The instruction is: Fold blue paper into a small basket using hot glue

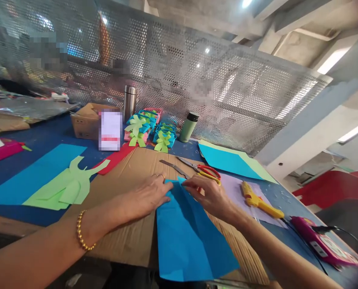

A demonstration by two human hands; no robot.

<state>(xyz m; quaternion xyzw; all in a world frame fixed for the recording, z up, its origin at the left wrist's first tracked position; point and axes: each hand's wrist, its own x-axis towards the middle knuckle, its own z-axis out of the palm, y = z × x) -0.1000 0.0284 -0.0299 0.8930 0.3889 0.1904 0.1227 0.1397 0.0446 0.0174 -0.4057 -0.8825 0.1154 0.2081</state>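
A blue paper sheet point(187, 237) lies on a brown cardboard sheet point(130, 176) in front of me. My left hand point(150, 194) rests flat on the sheet's upper left corner, fingers stretched out, a ring on one finger and a gold bead bracelet at the wrist. My right hand point(209, 194) pinches the folded top edge of the blue paper between thumb and fingers. Scissors with red and yellow handles point(201, 170) lie just beyond my right hand.
A yellow glue gun point(258, 200) and a pink device point(323, 243) with a black cable lie at the right. Green paper cut-outs point(67, 186) on blue paper at the left. Finished paper crafts point(150, 128), a cardboard box point(86, 120), a steel flask point(129, 102) and a green bottle point(188, 127) stand by the mesh screen.
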